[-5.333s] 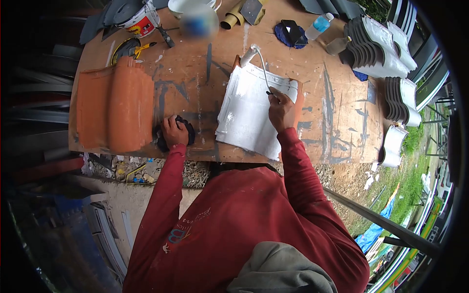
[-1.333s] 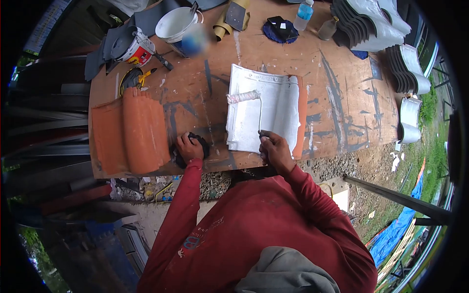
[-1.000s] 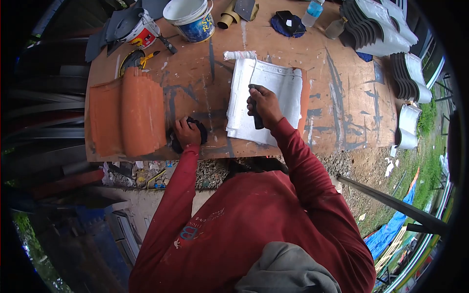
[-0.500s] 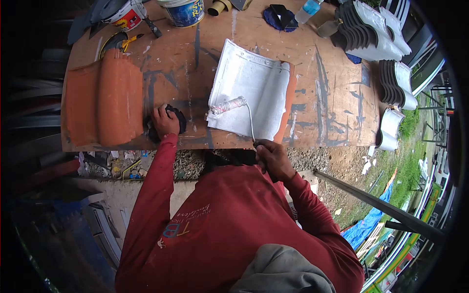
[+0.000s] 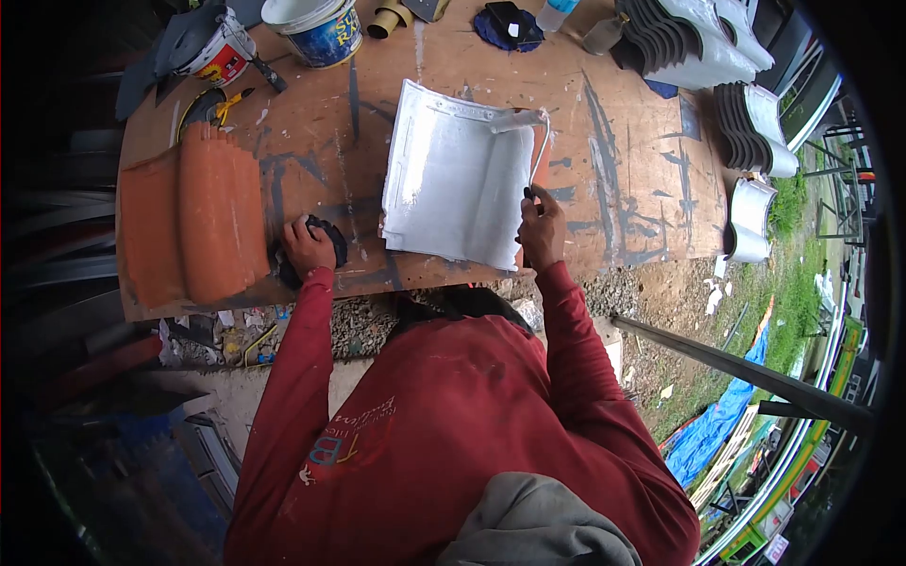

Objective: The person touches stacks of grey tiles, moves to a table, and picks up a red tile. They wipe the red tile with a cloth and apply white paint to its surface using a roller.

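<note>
My right hand (image 5: 542, 229) grips the dark handle of a paint roller (image 5: 517, 122). The roller's sleeve lies across the far right part of a roof tile (image 5: 442, 193) coated in white paint, with a strip of bare orange along its right edge. My left hand (image 5: 309, 247) rests on the table near its front edge, fingers curled over a black cloth (image 5: 333, 238). Just left of that hand sits an unpainted orange roof tile (image 5: 222, 212), its raised ridge on the right side.
Along the wooden table's (image 5: 311, 123) back stand a paint bucket (image 5: 324, 42), a smaller bucket (image 5: 222, 58) with a paintbrush (image 5: 268, 74), and a water bottle (image 5: 555, 11). Stacked tiles (image 5: 698, 42) stand at back right. A metal bar (image 5: 717, 363) crosses the ground at right.
The roller has moved from the tile's near left part to its far right, with my right hand going forward and right. My left hand stays on the black cloth. The view has shifted slightly.
</note>
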The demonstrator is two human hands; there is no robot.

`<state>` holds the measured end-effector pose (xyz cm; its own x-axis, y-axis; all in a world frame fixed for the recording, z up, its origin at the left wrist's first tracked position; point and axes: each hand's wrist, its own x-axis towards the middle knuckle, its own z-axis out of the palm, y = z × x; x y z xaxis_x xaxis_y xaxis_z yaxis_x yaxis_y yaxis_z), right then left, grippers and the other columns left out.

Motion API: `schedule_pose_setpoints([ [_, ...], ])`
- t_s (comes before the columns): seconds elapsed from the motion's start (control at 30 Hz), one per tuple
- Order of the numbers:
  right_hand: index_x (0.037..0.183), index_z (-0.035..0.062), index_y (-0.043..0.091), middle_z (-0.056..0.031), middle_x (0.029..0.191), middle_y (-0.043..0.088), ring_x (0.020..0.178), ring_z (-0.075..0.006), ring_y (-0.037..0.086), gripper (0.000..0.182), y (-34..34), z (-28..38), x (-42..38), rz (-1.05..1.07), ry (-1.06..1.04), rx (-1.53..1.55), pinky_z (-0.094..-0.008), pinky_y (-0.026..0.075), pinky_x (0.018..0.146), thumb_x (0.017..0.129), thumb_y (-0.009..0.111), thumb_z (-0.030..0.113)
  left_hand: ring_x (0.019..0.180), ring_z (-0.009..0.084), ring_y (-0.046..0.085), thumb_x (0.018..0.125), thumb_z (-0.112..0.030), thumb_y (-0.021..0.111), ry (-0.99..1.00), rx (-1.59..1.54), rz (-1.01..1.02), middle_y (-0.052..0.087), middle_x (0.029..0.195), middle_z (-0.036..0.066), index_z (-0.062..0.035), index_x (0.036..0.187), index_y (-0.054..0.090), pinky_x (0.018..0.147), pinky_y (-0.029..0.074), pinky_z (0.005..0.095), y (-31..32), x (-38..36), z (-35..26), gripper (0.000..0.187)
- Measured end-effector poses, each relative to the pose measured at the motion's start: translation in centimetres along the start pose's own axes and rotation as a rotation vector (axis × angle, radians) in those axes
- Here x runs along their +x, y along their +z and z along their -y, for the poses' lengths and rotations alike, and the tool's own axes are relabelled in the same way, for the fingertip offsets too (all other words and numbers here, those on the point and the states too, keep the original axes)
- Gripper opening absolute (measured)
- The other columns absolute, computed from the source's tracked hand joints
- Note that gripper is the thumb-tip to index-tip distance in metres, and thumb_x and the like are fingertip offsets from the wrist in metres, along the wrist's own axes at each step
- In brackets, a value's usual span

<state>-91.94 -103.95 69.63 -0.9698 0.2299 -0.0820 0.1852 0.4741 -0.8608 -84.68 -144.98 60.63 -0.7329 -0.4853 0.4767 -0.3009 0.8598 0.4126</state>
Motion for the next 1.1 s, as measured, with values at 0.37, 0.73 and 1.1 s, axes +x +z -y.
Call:
schedule_pose_setpoints([
  [0.37,0.134,-0.0045,0.062,-0.0057,0.075,0.06,0.05,-0.0117,0.056,0.04,1.4,2.8,1.1,-0.024,0.081,0.165,-0.0304,0.05,0.045,0.098,0.065,0.013,0.105,0.0448,0.057,0.086,-0.01,0.059,0.002,0.029,0.018,0.058,0.108,0.021,-0.004,0.112,0.065,0.093,0.047,0.0541,0.1,-0.1,0.0,0.027],
  [0.73,0.134,-0.002,0.064,-0.0064,0.08,0.064,0.055,-0.0103,0.059,0.039,-4.7,0.5,-9.5,0.196,0.265,0.269,-0.0292,0.049,0.05,0.1,0.065,0.018,0.106,0.0446,0.057,0.086,-0.009,0.059,0.028,0.013,0.012,0.058,0.111,0.021,-0.0037,0.112,0.065,0.093,0.047,0.0538,0.1,0.0,0.3,0.027],
  [1.1,0.141,-0.0041,0.057,-0.0014,0.076,0.058,0.054,-0.0069,0.054,0.04,-8.2,-0.7,-14.8,0.261,0.323,0.265,-0.025,0.046,0.047,0.104,0.058,0.011,0.101,0.0439,0.057,0.086,-0.011,0.059,0.056,0.021,0.011,0.057,0.106,0.02,-0.0042,0.11,0.065,0.092,0.046,0.0542,1.0,-0.2,1.0,0.026],
])
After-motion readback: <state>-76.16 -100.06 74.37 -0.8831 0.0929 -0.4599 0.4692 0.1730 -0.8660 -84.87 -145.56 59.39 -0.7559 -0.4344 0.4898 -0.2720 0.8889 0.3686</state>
